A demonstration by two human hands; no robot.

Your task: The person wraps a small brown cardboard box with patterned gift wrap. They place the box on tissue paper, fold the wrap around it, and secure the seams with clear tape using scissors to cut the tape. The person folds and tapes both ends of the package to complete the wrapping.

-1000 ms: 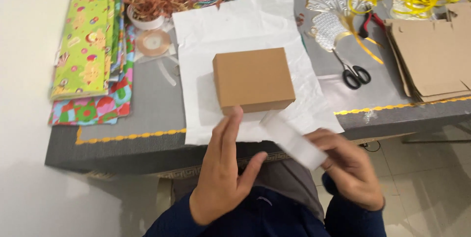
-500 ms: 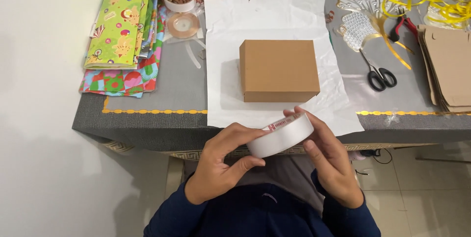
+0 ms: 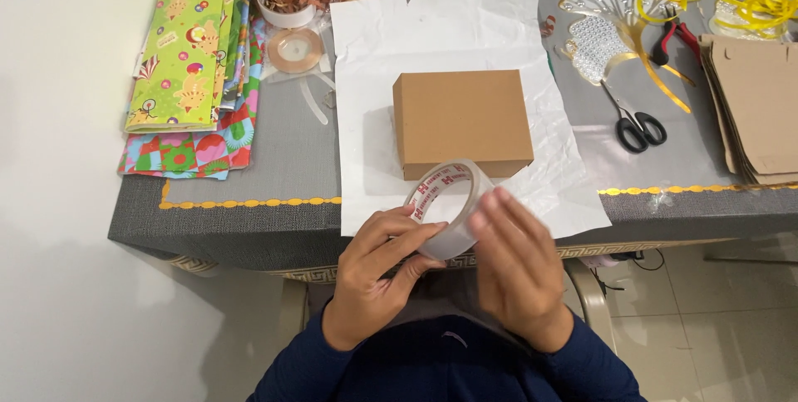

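Left hand (image 3: pixel 378 273): fingers curled round the tape roll (image 3: pixel 447 207), steadying it.
Right hand (image 3: pixel 515 265): fingertips on the roll's rim, seemingly feeling for the end.
Box (image 3: pixel 461 122): 12 o'clock, centred on white paper (image 3: pixel 440 28).
Scissors (image 3: pixel 636 123): 2 o'clock on surface (image 3: pixel 291 161).

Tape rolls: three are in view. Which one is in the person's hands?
The clear tape roll, gripped by left hand and right hand. The white roll and amber roll lie on the table.

The cardboard box (image 3: pixel 462 122) blocks the middle of the table (image 3: pixel 274 219). Bare grey cloth lies open left of the white paper (image 3: pixel 432 28), and between it and the scissors (image 3: pixel 636 123)
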